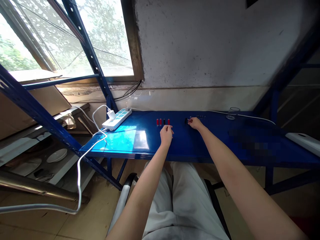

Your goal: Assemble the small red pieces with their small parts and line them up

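Observation:
On the blue table (150, 148) stands a short row of small cylinders with pale lower ends, the red ones (160, 122) and a black one (164, 121). My left hand (166, 135) is just in front of the row's right end, its fingers curled together; whatever they hold, if anything, is hidden. Farther right, my right hand (195, 122) has its fingertips pinched at the table top, beside a small black piece (186, 121). What lies between those fingertips is too small to make out. Behind this hand are several tiny shiny pieces (201, 117).
A white power strip (117, 119) with a plugged-in charger (111, 114) sits at the table's left end, its cable (79, 173) hanging over the edge. A clear glass (232, 113) stands back right. Blue shelf posts (88, 50) rise at left; a white object (303, 141) lies far right.

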`<state>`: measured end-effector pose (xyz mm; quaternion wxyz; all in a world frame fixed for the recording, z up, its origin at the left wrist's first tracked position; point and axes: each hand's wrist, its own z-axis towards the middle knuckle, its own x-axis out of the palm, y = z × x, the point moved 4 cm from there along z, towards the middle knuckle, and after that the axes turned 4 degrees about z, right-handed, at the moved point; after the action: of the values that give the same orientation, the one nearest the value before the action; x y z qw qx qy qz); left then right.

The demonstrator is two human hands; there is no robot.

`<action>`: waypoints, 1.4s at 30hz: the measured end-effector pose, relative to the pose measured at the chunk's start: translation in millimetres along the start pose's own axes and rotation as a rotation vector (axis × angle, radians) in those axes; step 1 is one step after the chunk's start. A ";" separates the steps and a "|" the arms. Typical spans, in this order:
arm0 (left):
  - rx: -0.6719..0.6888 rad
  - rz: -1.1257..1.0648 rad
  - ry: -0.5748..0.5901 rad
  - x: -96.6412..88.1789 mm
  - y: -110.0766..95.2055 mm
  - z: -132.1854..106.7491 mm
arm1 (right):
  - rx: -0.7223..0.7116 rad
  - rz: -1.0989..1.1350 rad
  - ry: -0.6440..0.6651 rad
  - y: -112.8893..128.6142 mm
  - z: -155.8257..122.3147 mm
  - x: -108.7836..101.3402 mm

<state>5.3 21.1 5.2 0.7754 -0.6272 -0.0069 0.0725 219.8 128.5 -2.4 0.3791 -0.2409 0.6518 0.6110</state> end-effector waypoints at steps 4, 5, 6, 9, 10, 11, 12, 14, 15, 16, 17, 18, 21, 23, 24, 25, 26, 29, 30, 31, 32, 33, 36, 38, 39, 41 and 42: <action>-0.043 -0.119 -0.086 -4.4 4.4 3.9 | 0.061 0.004 0.036 -0.7 1.7 -3.8; -0.052 -0.155 -0.115 -6.0 5.0 4.4 | 0.082 0.008 0.047 -1.2 0.5 -6.1; -0.058 -0.191 -0.144 -7.6 5.2 4.7 | 0.100 0.008 0.050 -1.6 -1.8 -9.2; -0.062 -0.282 -0.209 -11.7 4.3 4.1 | 0.114 -0.023 -0.005 0.0 -16.7 -20.1; -0.061 -0.302 -0.225 -12.8 3.6 3.8 | 0.100 -0.037 -0.039 2.4 -24.1 -22.6; -0.060 -0.316 -0.240 -13.7 2.9 3.4 | 0.089 -0.044 -0.066 5.4 -32.4 -23.1; -0.058 -0.325 -0.255 -14.6 2.1 3.1 | 0.066 -0.043 -0.098 9.8 -40.9 -21.9; -0.057 -0.337 -0.283 -15.9 0.9 2.8 | -0.094 0.037 -0.145 25.6 -57.2 -13.5; -0.056 -0.342 -0.295 -16.3 0.5 2.8 | -0.197 0.097 -0.110 35.5 -64.2 -5.2; -0.056 -0.347 -0.302 -16.5 0.2 2.9 | -0.283 0.151 -0.061 45.2 -70.3 4.4; -0.057 -0.350 -0.308 -16.5 -0.1 3.0 | -0.339 0.186 -0.021 53.9 -75.0 14.0; -0.058 -0.353 -0.313 -16.6 -0.2 3.2 | -0.363 0.196 0.002 61.2 -78.0 22.8; -0.055 -0.355 -0.323 -16.7 -0.7 3.4 | -0.336 0.128 -0.011 76.3 -79.8 42.2; -0.053 -0.356 -0.327 -16.7 -1.0 3.4 | -0.291 0.063 -0.046 82.0 -77.9 49.0; -0.051 -0.356 -0.327 -16.7 -1.1 3.3 | -0.269 0.036 -0.059 84.0 -76.6 51.2; -0.051 -0.355 -0.328 -16.7 -1.3 3.2 | -0.248 0.011 -0.069 85.6 -75.2 53.0; -0.051 -0.355 -0.330 -16.8 -1.3 3.0 | -0.230 -0.010 -0.076 87.1 -73.8 54.4; -0.053 -0.353 -0.334 -16.8 -1.8 2.5 | -0.176 -0.055 -0.086 90.5 -69.7 57.6; -0.055 -0.350 -0.334 -16.7 -2.0 2.4 | -0.158 -0.061 -0.086 91.6 -68.5 58.5; -0.056 -0.347 -0.333 -16.6 -2.2 2.4 | -0.141 -0.064 -0.088 92.7 -67.5 59.2; -0.058 -0.344 -0.332 -16.5 -2.2 2.5 | -0.125 -0.065 -0.091 93.8 -66.7 59.8; -0.062 -0.342 -0.332 -16.5 -2.1 2.6 | -0.111 -0.064 -0.095 94.7 -66.2 60.3; -0.066 -0.339 -0.331 -16.3 -1.3 3.4 | -0.081 -0.052 -0.111 96.5 -66.0 60.9; -0.067 -0.332 -0.329 -16.2 -0.6 3.9 | -0.073 -0.040 -0.117 96.7 -66.3 61.1; -0.066 -0.326 -0.328 -16.1 -0.5 4.0 | -0.073 -0.035 -0.119 96.6 -66.4 61.3; -0.062 -0.315 -0.322 -15.9 -0.5 3.9 | -0.082 -0.030 -0.121 96.3 -66.0 61.7; -0.059 -0.311 -0.317 -15.8 -0.7 3.7 | -0.089 -0.028 -0.123 96.2 -65.5 61.9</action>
<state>-10.6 22.6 7.9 0.7477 -0.6219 -0.2273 0.0495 95.1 86.8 5.6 0.4156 -0.2287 0.5960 0.6478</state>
